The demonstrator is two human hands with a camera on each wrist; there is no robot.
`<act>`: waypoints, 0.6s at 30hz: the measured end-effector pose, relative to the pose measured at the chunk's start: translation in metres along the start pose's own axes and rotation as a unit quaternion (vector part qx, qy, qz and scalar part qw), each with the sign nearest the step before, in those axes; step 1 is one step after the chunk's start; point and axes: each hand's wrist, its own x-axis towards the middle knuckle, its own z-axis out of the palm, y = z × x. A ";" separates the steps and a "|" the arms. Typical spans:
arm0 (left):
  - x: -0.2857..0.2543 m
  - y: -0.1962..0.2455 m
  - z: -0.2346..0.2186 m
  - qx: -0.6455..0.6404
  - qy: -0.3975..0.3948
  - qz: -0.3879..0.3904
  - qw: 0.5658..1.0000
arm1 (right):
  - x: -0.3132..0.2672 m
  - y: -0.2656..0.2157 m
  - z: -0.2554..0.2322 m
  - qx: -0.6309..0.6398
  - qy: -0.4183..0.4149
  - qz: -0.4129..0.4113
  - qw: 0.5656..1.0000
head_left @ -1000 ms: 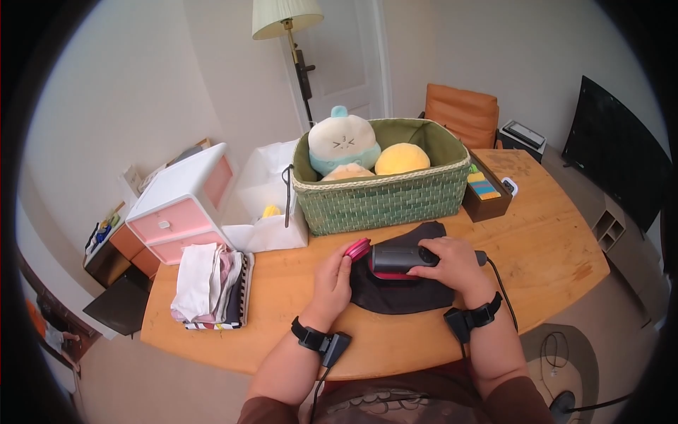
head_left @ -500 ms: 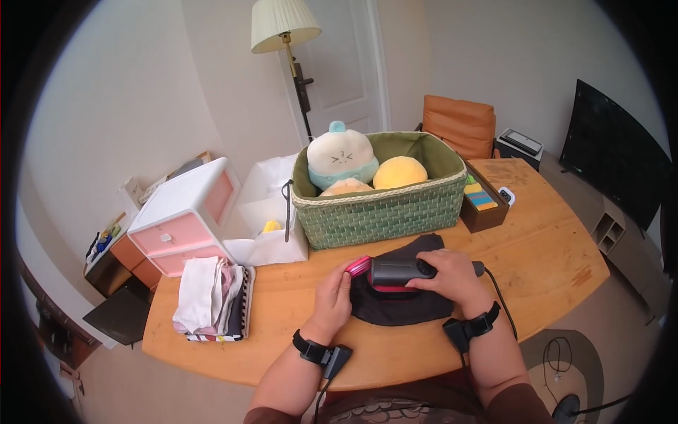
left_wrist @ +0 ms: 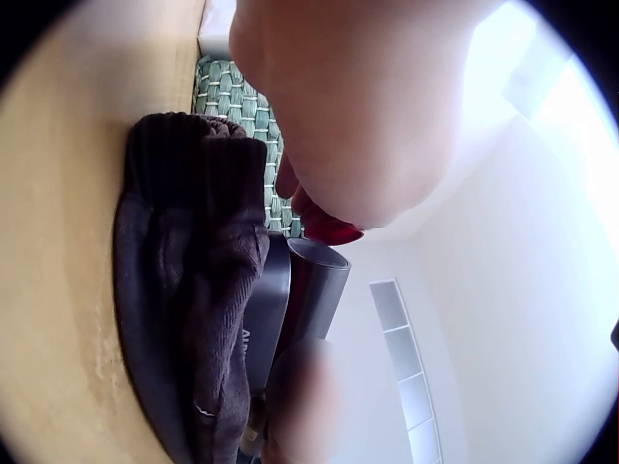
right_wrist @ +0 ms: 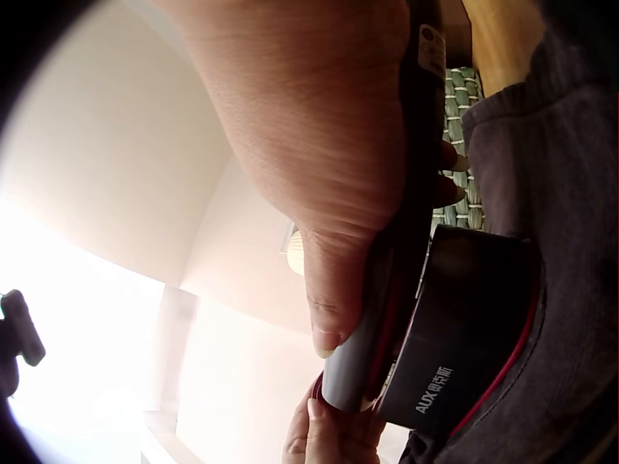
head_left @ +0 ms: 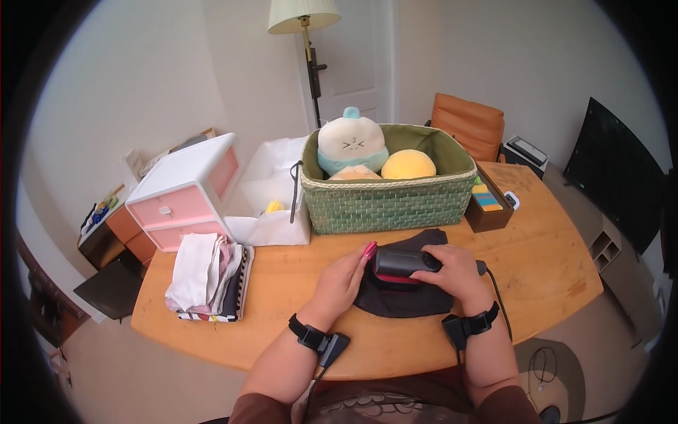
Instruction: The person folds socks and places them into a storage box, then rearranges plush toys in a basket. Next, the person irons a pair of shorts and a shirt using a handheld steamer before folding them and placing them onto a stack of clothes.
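A dark grey corded handheld appliance [head_left: 399, 262], seemingly a garment steamer, lies on a folded dark garment [head_left: 402, 304] in the head view. Its lower body bears the letters AUX in the right wrist view. My right hand [head_left: 455, 272] grips the cylindrical upper part from above, thumb along the near side. At the cylinder's left end, my left hand [head_left: 337, 283] pinches a round pink cap [head_left: 371, 249] with thumb and fingers. In the left wrist view the cap [left_wrist: 331, 230] shows red under the fingers, right at the cylinder's rim. Ribbed edges show on the garment [left_wrist: 193, 213].
Behind stands a green woven basket [head_left: 392, 205] with plush toys. Left of it are a white bin [head_left: 272, 233], a white-and-pink drawer unit [head_left: 180, 194] and folded clothes [head_left: 201, 275]. A brown box [head_left: 487, 220] sits right. The cord [head_left: 503, 304] runs off the front edge.
My left hand has moved slightly right, bringing the pink cap from beside the cylinder's left end up against it. My right hand keeps its grip. The head view has shifted a little.
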 end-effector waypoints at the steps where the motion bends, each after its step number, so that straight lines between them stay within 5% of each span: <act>1: 0.000 0.000 0.000 0.000 -0.010 0.000 1.000 | 0.000 0.000 0.000 0.002 0.002 0.003 1.000; 6: 0.001 -0.003 0.001 0.006 0.004 0.044 0.999 | 0.001 -0.001 -0.001 0.003 -0.002 0.010 1.000; 18: 0.003 -0.018 0.003 -0.186 -0.069 -0.066 0.978 | 0.001 0.000 -0.001 0.002 0.000 0.011 1.000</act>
